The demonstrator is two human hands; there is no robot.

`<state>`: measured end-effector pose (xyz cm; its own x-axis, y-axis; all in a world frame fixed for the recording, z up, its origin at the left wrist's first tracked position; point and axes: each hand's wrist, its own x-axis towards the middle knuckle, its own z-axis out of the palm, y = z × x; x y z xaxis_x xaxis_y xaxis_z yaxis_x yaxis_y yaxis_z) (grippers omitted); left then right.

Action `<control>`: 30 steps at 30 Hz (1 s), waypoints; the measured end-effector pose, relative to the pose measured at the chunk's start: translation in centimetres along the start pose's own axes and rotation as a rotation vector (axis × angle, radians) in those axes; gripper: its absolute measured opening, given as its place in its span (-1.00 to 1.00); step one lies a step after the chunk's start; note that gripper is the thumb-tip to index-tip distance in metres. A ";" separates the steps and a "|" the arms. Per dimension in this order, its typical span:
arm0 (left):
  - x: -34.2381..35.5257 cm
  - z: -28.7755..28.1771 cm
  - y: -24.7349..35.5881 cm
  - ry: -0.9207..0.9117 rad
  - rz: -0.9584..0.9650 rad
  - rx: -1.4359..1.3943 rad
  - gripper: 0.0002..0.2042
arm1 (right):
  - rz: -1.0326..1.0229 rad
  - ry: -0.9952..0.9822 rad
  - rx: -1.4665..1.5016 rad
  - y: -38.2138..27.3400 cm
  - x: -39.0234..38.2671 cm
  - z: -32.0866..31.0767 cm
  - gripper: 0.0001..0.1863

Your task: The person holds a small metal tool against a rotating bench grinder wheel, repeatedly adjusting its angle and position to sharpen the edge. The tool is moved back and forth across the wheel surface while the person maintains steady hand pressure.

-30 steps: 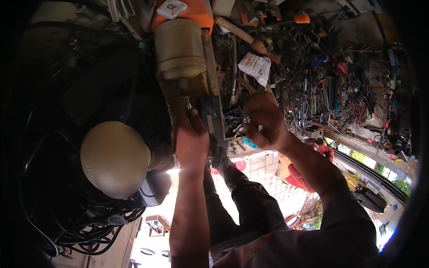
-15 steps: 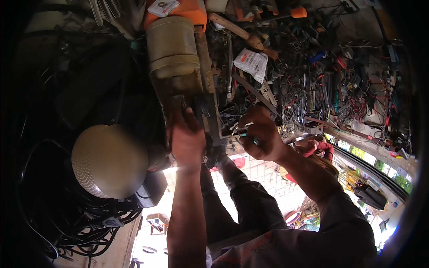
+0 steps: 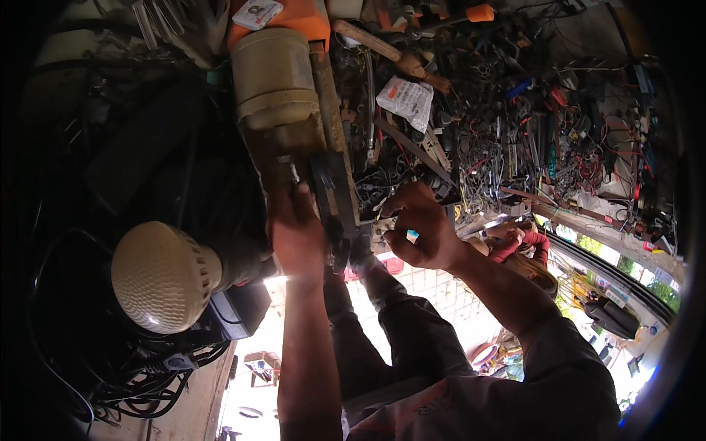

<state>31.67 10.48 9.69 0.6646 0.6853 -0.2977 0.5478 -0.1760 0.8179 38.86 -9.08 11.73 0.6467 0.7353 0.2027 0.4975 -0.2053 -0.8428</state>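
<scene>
My left hand [image 3: 298, 228] is closed at the bench, below the cream cylindrical machine housing [image 3: 272, 77]. A small shiny metal piece [image 3: 295, 172] shows just beyond its fingertips; what the fingers grip is too dark to make out. My right hand [image 3: 421, 224] is off to the right, thumb and forefinger curled toward each other. A tiny thin bit shows near those fingertips, too small to name. A dark flat bar [image 3: 329, 187] lies between my two hands, along the bench edge.
A large cream bulb-shaped lamp [image 3: 158, 279] stands at left, above coiled black cables [image 3: 158, 393]. A wooden-handled hammer [image 3: 382, 45], a white plastic packet [image 3: 407, 101] and many jumbled tools and wires cover the bench at right. Another person in red sleeves [image 3: 535, 246] is beyond my right arm.
My left hand has drawn back slightly, and the shiny metal piece shows more beyond its fingertips. My right hand stays nearly in place, its fingers still curled. The whole view has shifted a little.
</scene>
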 end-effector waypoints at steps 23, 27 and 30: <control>-0.4 0.1 0.2 -0.051 -0.041 -0.061 -0.78 | 0.031 -0.037 -0.050 0.4 0.1 1.2 -0.87; -0.6 -0.3 0.3 -0.048 0.026 -0.075 -0.73 | 0.003 -0.035 -0.083 0.5 0.9 1.0 -0.91; -0.6 -0.2 0.0 -0.065 0.076 -0.083 -0.74 | 0.025 -0.003 -0.039 -0.1 2.8 0.5 -0.78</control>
<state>31.18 10.26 10.00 0.7359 0.6242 -0.2625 0.4523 -0.1646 0.8765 40.35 -6.72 12.11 0.6577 0.7313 0.1808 0.5036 -0.2484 -0.8274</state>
